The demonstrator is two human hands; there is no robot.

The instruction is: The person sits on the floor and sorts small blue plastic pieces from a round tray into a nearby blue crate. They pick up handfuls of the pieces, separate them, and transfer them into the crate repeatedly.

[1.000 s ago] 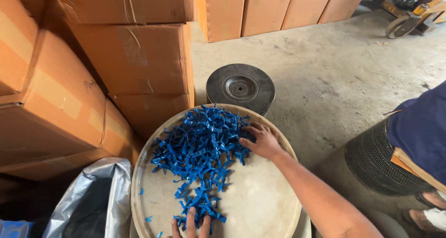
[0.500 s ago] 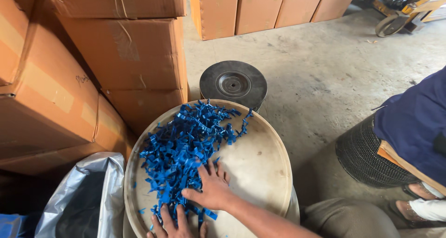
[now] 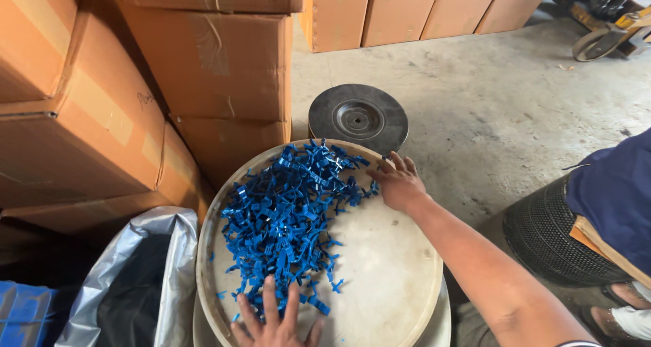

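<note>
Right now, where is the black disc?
Head view, upper centre: the black disc sits on the concrete floor just beyond the round tray, near the right hand.

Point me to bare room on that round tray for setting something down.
The round tray is bare in its right and lower-right part, between the right hand, the blue plastic pieces and the rim. Its left half is crowded with pieces; the left hand rests on their near edge.

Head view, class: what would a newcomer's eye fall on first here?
First, the heap of bright blue plastic pieces on the left half of the round pale tray. The right hand rests at the heap's far edge, the left hand at its near edge; brown cardboard boxes are stacked behind.
</note>
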